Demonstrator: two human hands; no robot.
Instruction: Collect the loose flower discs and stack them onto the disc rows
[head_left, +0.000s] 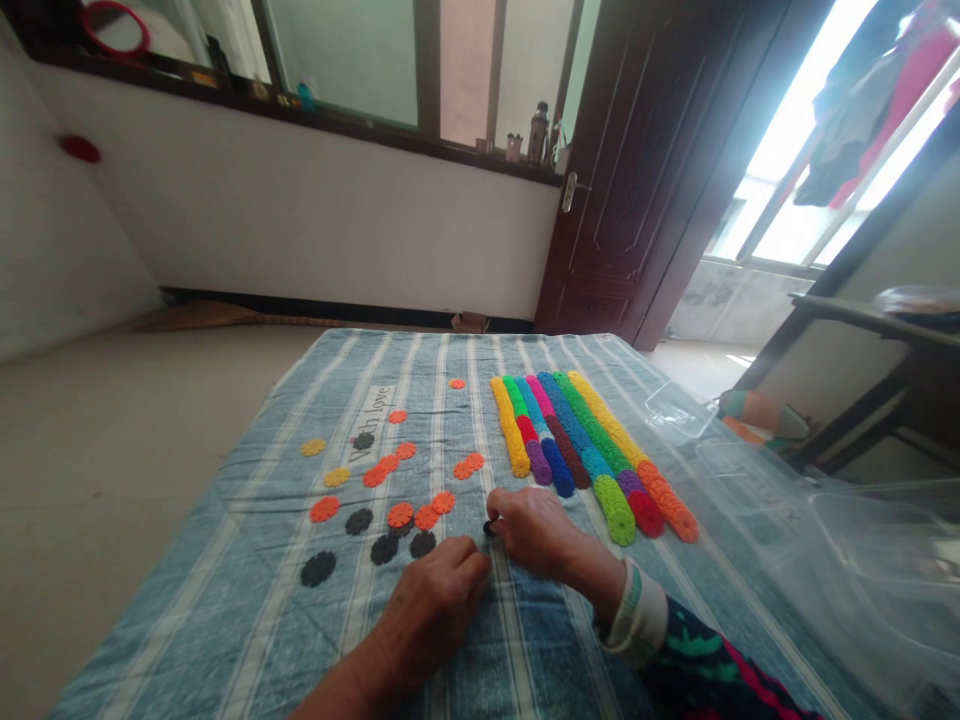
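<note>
My right hand point(532, 530) is closed in a pinch on a small black notched disc point(488, 528), seen nearly edge-on. Just to its left, my left hand point(446, 580) is curled with its fingertips turned away, so anything in its grip is hidden. Loose flower-edged plastic discs lie left of the hands: orange discs point(400, 515), black discs point(319, 568) and yellow discs point(337, 477). Some overlap one another. Beyond my right hand lie several rows of stacked discs side by side, among them a yellow row point(510, 425) and a blue row point(574, 430).
A striped blue-grey cloth point(300, 640) covers the table. Clear plastic containers point(885, 550) stand along its right side. Behind the table are a white wall point(337, 220) and a dark red door point(622, 150). A dark shelf or stand point(877, 330) is at the right.
</note>
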